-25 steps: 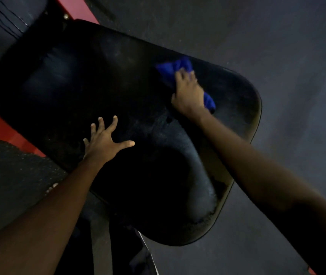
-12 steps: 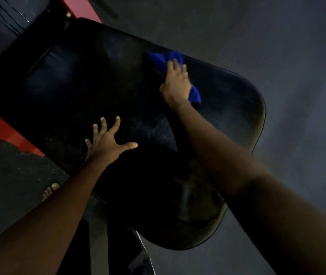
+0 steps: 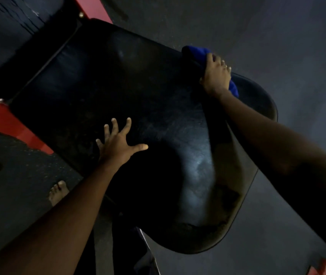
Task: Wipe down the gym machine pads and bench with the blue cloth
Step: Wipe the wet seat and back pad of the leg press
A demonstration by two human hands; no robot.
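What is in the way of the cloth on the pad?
Only the left hand, spread on the pad's near side. The right hand holds the cloth at the far edge; nothing else visible lies between them.

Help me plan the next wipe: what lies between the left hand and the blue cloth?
In the head view, only bare black padded bench surface lies between the spread left hand and the crumpled blue cloth.
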